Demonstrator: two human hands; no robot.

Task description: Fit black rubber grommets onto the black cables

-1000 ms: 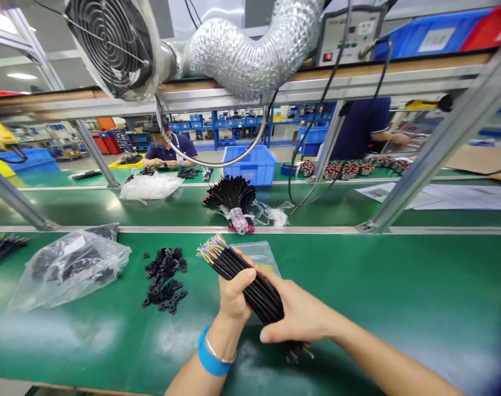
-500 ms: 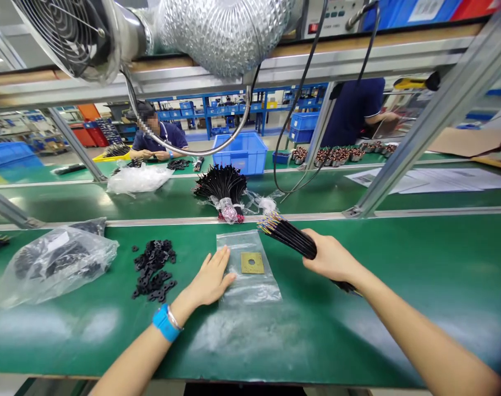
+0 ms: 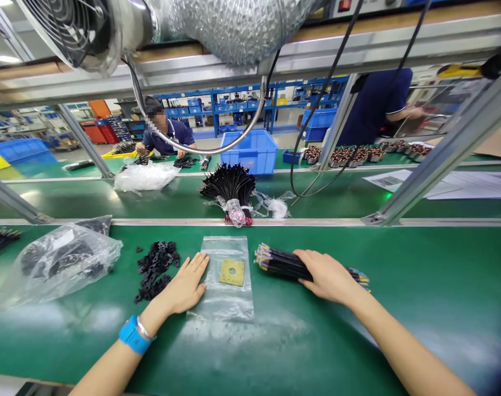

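Note:
My left hand (image 3: 187, 286) lies flat, its fingers stretched over the left edge of a clear plastic bag (image 3: 234, 302). On or inside that bag is a square yellow piece (image 3: 232, 273) with a round hole; which of the two I cannot tell. To the right, my right hand (image 3: 326, 275) is wrapped round a bundle of black wires (image 3: 281, 263) with coloured ends, held low at the green bench top. Left of my left hand lies a heap of small black plastic parts (image 3: 157, 261).
A large clear bag of dark parts (image 3: 64, 256) lies at the left. Behind the bench rail are a wrapped bunch of black cables (image 3: 229, 187) and a blue bin (image 3: 250, 151). A metal post (image 3: 431, 159) slants at the right. Two people work beyond.
My right hand has lowered the wire bundle to the bench and turned it nearly level. My left hand has slid left and the plastic bag has shifted left and nearer.

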